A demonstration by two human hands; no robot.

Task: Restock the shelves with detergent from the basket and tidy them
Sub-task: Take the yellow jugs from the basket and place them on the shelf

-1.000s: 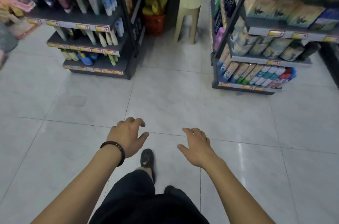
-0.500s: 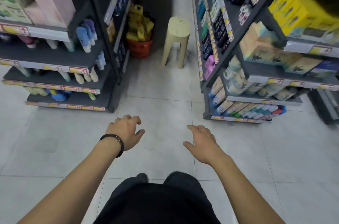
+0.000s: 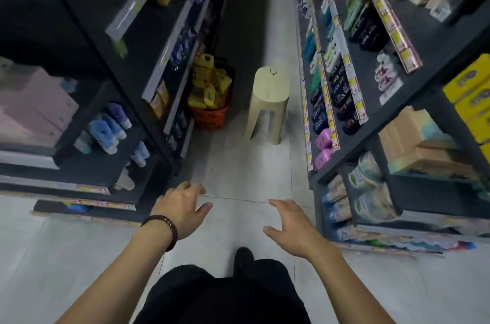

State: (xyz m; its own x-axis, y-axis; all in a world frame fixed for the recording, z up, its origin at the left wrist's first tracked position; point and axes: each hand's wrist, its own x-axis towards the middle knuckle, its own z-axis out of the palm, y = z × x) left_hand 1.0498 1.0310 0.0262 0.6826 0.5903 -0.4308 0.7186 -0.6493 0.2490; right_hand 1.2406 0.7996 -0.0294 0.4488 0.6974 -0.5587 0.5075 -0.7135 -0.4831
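low in the frame, left hand (image 3: 183,207) and right hand (image 3: 289,228) hang empty, fingers loose. at upper centre a cream plastic stool (image 3: 267,101) stands near the orange plastic basket (image 3: 209,118) heaped with yellow detergent packs (image 3: 206,79); a hurried reach might bump the stool or topple the heap.

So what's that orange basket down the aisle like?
The basket looks like orange-red plastic with slotted walls, and what seems a dark handle is raised at its back. It stands upright on the floor, close against the foot of the left shelf, with a gap between it and the cream stool to its right. Yellow detergent packs are heaped in it well above the rim. Nobody is touching it.
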